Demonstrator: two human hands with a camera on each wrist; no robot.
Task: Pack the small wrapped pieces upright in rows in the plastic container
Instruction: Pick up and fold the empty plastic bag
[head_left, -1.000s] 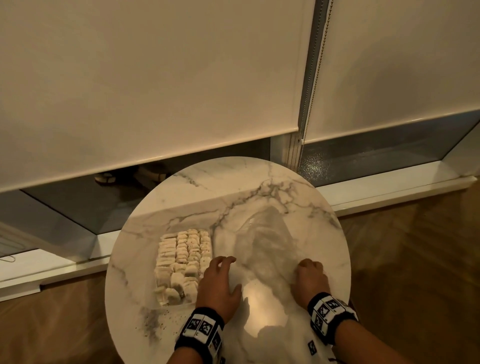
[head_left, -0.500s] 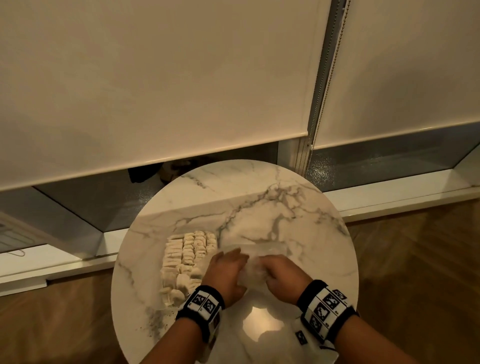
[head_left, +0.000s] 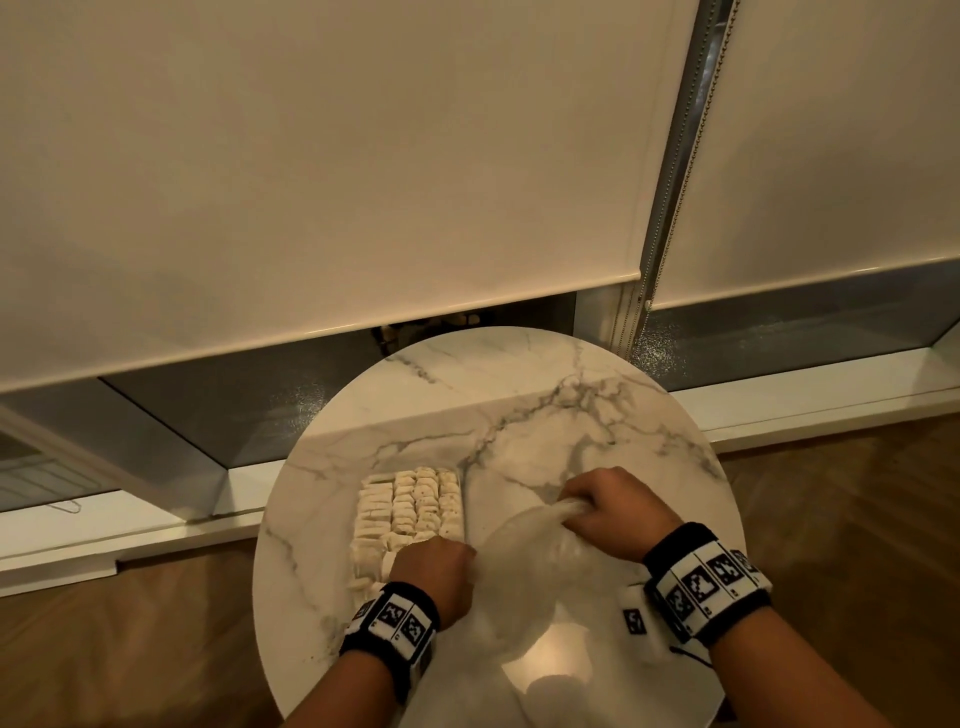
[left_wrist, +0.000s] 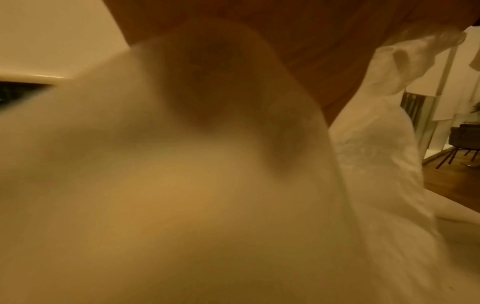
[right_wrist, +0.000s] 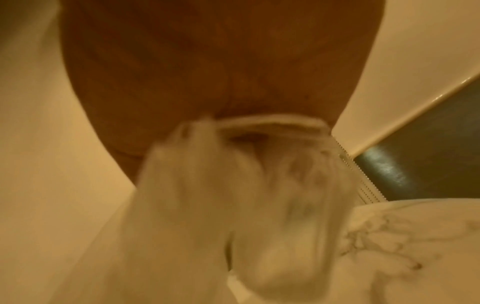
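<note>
- The plastic container, clear and hard to trace, sits on the left half of the round marble table, near its near-left edge. The wrapped pieces stand in tidy rows at the far end; those nearest the wrist look looser and tilted.
- The left hand lies over the container's near right corner, fingers curled, gripping one edge of a thin translucent plastic bag. A hard tug could drag the wrist across the loose near pieces and topple them.
- The bag stretches taut between both hands. It looks flimsy, so opposed pulling could tear it, or a sudden release could swing a hand into the rows.
- The right hand clenches the bag's bunched far end, well clear of the container. Whether the bag holds anything cannot be told; if so, pieces could spill toward the table's near rim.
</note>
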